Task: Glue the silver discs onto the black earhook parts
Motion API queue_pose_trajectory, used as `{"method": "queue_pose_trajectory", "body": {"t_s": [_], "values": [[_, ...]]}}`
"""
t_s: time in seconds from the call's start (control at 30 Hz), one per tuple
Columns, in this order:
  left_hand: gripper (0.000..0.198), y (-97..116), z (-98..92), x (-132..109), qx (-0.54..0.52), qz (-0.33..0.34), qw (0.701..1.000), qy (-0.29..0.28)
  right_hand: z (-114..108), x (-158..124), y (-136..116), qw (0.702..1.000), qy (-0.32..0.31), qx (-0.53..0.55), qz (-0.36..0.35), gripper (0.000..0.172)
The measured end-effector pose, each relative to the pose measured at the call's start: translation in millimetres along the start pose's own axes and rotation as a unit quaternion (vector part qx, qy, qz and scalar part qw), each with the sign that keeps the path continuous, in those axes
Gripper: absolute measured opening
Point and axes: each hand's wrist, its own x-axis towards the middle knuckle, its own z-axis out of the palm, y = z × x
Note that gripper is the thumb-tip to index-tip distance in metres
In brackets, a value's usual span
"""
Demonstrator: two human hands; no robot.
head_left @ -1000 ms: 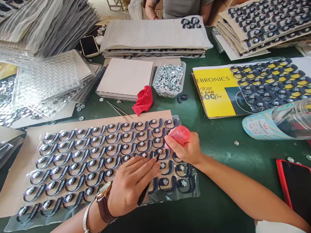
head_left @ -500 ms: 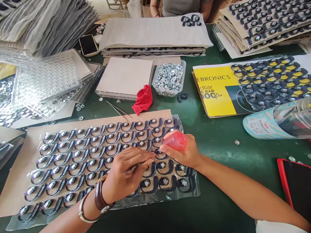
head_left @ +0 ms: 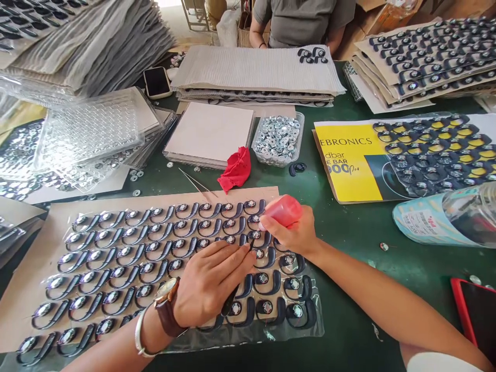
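My right hand point(head_left: 300, 230) is wrapped round a soft pink-red squeeze bottle point(head_left: 283, 210), tilted with its lower end by the black hook-shaped earphone shells. Its tip is hidden by my fingers. In my closed left hand point(head_left: 217, 276) is a slim dark pointed tool point(head_left: 230, 301), perhaps tweezers; its point shows beyond the fingertips, near a shell with a round silver speaker point(head_left: 253, 235). Rows of such shells lie on a clear plastic sheet point(head_left: 284, 330) over brown cardboard point(head_left: 29, 274). My left hand covers part of several rows.
Metal tweezers point(head_left: 197, 182) and a red cloth point(head_left: 236, 169) lie beyond the cardboard. Behind stand a clear tub of silver discs point(head_left: 278, 138) and white card sheets point(head_left: 209, 132). At right are a blue-wrapped jar point(head_left: 426, 219) and a red-edged phone point(head_left: 475, 310). A person point(head_left: 302, 23) sits opposite.
The view has tilted up slightly, so most things sit lower. My left hand has turned palm-down, and the dark tool's point now shows. My right hand still holds the squeeze bottle.
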Motion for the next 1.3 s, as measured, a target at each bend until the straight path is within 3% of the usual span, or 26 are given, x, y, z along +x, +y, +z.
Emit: {"method": "queue_pose_trajectory", "body": {"t_s": [0.4, 0.87, 1.3], "values": [[0.03, 11.2, 7.1, 1.3, 0.087, 0.025, 0.996, -0.009, 5.5, -3.7, 5.7, 0.999, -0.027, -0.031, -0.021, 0.027], [0.027, 8.9, -1.5, 14.2, 0.051, 0.017, 0.999, 0.005, 4.7, -3.3, 5.7, 0.998, 0.01, -0.054, -0.011, 0.03], [0.025, 5.7, -0.5, 10.6, 0.007, -0.012, 1.0, -0.009, 0.7, -0.9, 5.2, 0.992, 0.029, -0.124, -0.003, 0.04]]}}
